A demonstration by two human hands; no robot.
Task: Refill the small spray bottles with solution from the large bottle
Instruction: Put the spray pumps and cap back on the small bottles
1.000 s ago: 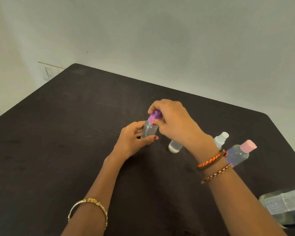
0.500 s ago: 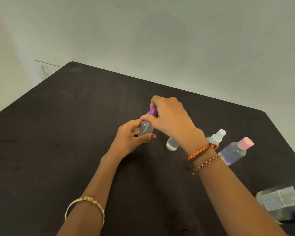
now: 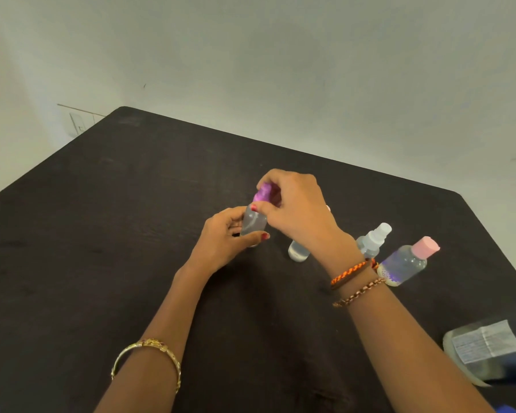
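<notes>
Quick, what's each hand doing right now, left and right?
Left hand: closed round the clear body of the small spray bottle.
Right hand: pinching that bottle's purple cap.

One head-worn wide-angle camera supplies the only view. It looks forward and steeply down from above the near edge of the table (image 3: 102, 263), so both forearms enter from the bottom of the frame and the hands meet near its centre. The far table corner lies upper left; the wall (image 3: 280, 70) fills the upper third. The large bottle (image 3: 489, 350) is cut by the right edge. The table edges bow and run slanted across the frame. The view stands close, at arm's reach.
</notes>
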